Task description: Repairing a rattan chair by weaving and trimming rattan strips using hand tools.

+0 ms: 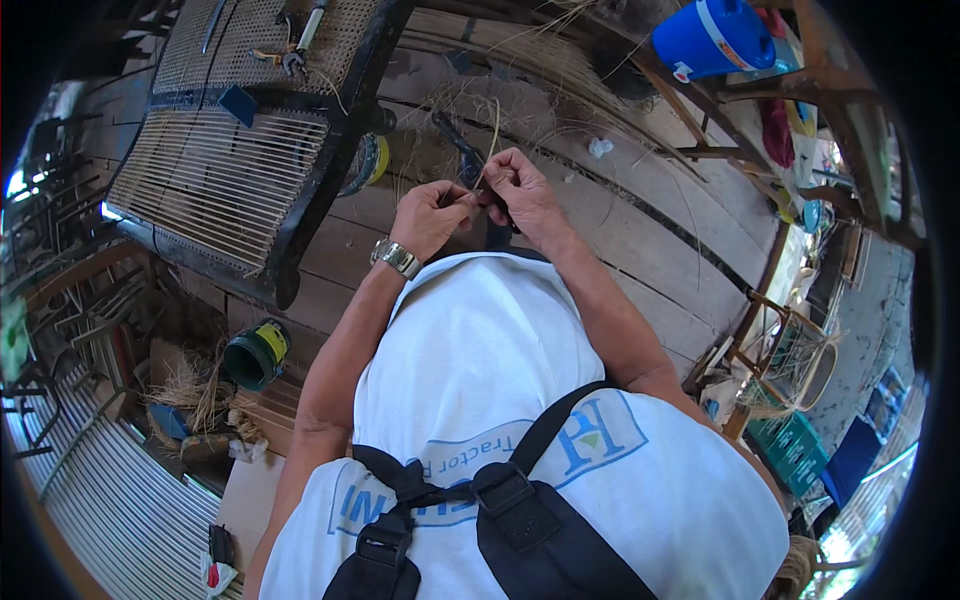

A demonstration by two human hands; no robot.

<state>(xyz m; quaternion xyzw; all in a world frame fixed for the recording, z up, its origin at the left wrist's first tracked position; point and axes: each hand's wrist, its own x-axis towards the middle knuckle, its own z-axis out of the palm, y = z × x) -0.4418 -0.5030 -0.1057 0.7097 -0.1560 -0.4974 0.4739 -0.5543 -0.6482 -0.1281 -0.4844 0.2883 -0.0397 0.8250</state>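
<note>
My left hand (432, 218), with a metal watch on its wrist, and my right hand (528, 196) are close together in front of my body. Both have their fingers pinched on a thin pale cane strip (496, 127), whose free end curves up and away from me. The fingers cover the part they grip. To the left stands a dark wooden furniture frame (345, 130). Its far panel is woven cane mesh (262, 45); its near panel has parallel cane strands (215, 180). Neither hand touches the frame.
A white-handled tool (311, 28) and pliers (291, 62) lie on the mesh. A bucket (374, 164) stands beside the frame, a green bucket (256, 356) nearer me. Loose cane strips (465, 100) litter the plank floor. A blue water jug (713, 38) is at far right.
</note>
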